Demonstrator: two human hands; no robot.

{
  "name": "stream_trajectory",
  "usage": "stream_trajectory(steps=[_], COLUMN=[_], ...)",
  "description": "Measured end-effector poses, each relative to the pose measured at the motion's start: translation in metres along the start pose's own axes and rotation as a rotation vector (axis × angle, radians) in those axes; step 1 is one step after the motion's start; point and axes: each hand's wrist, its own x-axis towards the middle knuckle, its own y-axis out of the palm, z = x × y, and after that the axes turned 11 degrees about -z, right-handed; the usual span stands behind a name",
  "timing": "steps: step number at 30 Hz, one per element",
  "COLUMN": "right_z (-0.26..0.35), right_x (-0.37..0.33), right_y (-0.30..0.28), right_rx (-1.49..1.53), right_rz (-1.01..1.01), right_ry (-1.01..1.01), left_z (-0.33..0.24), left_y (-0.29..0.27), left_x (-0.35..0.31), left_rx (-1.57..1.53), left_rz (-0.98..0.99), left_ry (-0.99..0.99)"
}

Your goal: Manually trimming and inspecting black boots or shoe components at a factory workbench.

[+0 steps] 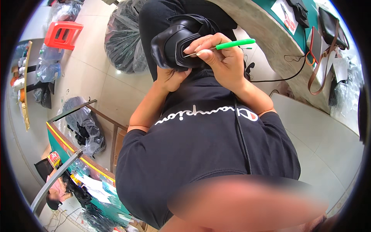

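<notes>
Our lap (147, 23): holds the shiny black piece (165, 48) by its near edge, maybe so we see well.
Left hand (172, 78): at the piece's near side; fingers hide, we can't tell how tight.
Right hand (225, 62): pinches the green tool (235, 44) by its rod, maybe for aiming.

The black top (205, 149) bears white script lettering (193, 113); its cord (242, 137) is black; the trousers (148, 21) too.

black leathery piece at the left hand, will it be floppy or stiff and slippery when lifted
The black leathery piece would probably flop somewhat, since it bulges and creases in soft folds near the left hand. The layered edges by the tip of the green-handled tool may be stiffer. Its glossy patches suggest it could be a bit slippery.
</notes>
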Motion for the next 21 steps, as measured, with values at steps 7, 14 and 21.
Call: stream_trajectory(steps=[7,14,21], right_z=[0.001,0.003,0.003], right_x=[-0.001,-0.003,-0.002], right_y=[-0.003,-0.003,-0.002], right_rx=[-0.034,0.014,-0.04], right_rz=[0.039,0.012,0.024], right_ry=[0.002,0.098,0.056], left_z=[-0.005,-0.014,-0.013], left_y=[0.003,0.009,0.005], left_x=[0.004,0.011,0.011], left_rx=[-0.046,-0.069,-0.015], left_rz=[-0.001,0.022,0.027], left_ry=[0.046,0.049,0.07])
